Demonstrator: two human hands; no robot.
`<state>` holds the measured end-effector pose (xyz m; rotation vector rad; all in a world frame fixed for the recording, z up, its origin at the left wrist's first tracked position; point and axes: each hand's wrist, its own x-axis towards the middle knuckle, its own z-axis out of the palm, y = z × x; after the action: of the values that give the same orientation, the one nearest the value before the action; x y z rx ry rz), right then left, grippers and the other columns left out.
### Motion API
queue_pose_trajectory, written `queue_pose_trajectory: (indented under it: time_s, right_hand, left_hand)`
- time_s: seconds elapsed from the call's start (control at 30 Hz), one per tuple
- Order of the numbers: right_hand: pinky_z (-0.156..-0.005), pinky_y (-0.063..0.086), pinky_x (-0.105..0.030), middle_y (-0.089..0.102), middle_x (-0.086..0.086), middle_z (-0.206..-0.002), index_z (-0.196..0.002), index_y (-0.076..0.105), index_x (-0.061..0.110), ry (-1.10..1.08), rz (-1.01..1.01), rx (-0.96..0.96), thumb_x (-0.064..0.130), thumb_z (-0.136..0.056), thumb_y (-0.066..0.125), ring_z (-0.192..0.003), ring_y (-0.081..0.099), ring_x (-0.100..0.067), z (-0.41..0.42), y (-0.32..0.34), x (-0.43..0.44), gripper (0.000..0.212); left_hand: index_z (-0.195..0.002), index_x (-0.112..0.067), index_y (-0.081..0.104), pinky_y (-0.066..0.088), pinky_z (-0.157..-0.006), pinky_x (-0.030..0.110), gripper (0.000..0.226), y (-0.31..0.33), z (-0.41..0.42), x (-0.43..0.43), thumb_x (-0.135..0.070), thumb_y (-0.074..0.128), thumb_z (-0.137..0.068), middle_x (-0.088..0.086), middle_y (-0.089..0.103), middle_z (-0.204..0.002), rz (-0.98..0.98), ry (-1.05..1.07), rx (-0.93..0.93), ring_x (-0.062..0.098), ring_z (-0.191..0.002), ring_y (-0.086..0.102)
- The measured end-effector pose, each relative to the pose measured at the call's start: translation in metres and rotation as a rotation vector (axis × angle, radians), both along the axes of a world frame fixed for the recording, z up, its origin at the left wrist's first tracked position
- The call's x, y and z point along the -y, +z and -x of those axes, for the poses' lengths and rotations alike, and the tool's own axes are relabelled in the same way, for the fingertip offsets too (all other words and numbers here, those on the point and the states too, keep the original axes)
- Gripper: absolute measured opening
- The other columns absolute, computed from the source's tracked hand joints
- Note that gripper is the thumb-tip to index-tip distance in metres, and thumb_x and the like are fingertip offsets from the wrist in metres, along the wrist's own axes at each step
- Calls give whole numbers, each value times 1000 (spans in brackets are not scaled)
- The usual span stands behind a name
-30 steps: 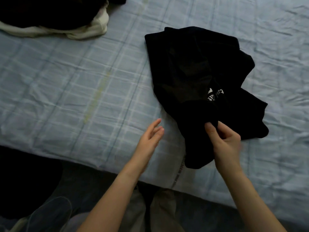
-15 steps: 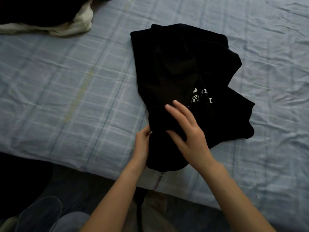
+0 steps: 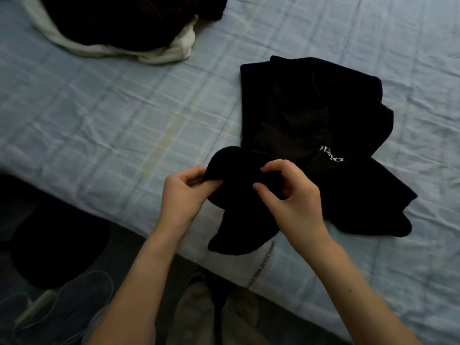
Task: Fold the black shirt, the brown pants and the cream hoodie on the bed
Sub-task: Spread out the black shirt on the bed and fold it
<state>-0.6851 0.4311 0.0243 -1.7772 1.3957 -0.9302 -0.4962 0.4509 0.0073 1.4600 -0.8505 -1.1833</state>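
Note:
The black shirt (image 3: 311, 120) with white lettering lies crumpled on the bed (image 3: 112, 115), right of centre near the front edge. My left hand (image 3: 184, 192) pinches a raised fold of its near part at the left. My right hand (image 3: 288, 197) grips the same fold from the right, fingers curled over the cloth. A tail of the shirt hangs over the bed's edge below my hands. At the top left lies the cream hoodie (image 3: 159, 49) with a dark garment (image 3: 119, 18), likely the brown pants, heaped on it.
The bed has a wrinkled light blue checked sheet. Its front edge runs diagonally from the left down to the lower right. Below the edge are a dark floor, a dark round object (image 3: 57, 245) and a pale shoe (image 3: 67, 305).
Both hands have taken hold of the shirt's near part and lifted it into a fold. Earlier the left hand was open beside the shirt and the right lay flat on it.

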Motion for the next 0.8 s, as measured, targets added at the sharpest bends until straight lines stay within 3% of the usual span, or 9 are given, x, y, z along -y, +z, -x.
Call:
queue_pose_trajectory:
  time_s: [0.1, 0.2, 0.33, 0.47, 0.57, 0.67, 0.8]
  right_hand:
    - [-105, 42, -25, 57, 8, -128, -114, 60, 17, 146, 96, -82, 5, -78, 73, -124, 50, -3, -19, 31, 13, 39]
    - [-114, 32, -26, 47, 8, -145, -130, 54, 20, 401, 174, -108, 16, -77, 71, -138, 39, -6, -41, 64, 31, 55]
    - [-94, 48, -29, 63, 12, -114, -120, 59, 18, 464, 18, 61, 12, -76, 80, -107, 61, -8, -65, 91, 45, 50]
    - [-84, 47, -25, 66, 6, -96, -104, 62, 13, 379, -2, 181, 1, -77, 78, -91, 63, -7, -68, 100, 52, 34]
    - [-83, 49, -28, 67, 0, -94, -97, 61, 20, 262, -29, 281, -4, -79, 75, -90, 63, -11, -47, 109, 58, 33]
    - [-87, 52, -36, 68, -6, -98, -99, 60, 21, 198, -97, 329, -2, -81, 74, -96, 66, -19, -20, 121, 59, 32]
    - [-95, 50, -56, 65, -18, -104, -101, 58, 16, 98, -139, 390, 4, -83, 73, -104, 63, -35, 6, 131, 57, 26]
  left_hand:
    - [-75, -24, 74, 52, -61, 13, 15, 43, -31, 6, -16, 80, -65, -9, 74, -68, 34, -31, 91, -1, -65, 67]
    - [-76, -24, 77, 55, -65, 22, 18, 81, -50, 7, -28, 81, -59, 4, 75, -80, 47, -132, 152, 6, -70, 69]
    - [-83, -29, 74, 53, -66, 15, 27, 109, -66, 6, -33, 78, -57, -8, 76, -80, 29, -153, 126, 4, -78, 71]
    - [-105, -18, 69, 53, -79, 17, 41, 109, -61, -5, -17, 78, -65, -2, 76, -97, 94, -104, -113, 11, -96, 71]
    - [-114, -16, 64, 52, -84, 20, 42, 103, -54, -12, -12, 74, -74, 2, 72, -111, 159, -21, -218, 19, -107, 68]
    - [-116, -19, 63, 51, -88, 22, 34, 92, -37, -8, -7, 68, -85, 3, 70, -116, 92, 33, -180, 20, -111, 66]
    - [-126, -1, 55, 48, -89, 16, 41, 77, 12, 7, 9, 61, -87, 16, 63, -122, 17, -121, -38, 9, -103, 64]
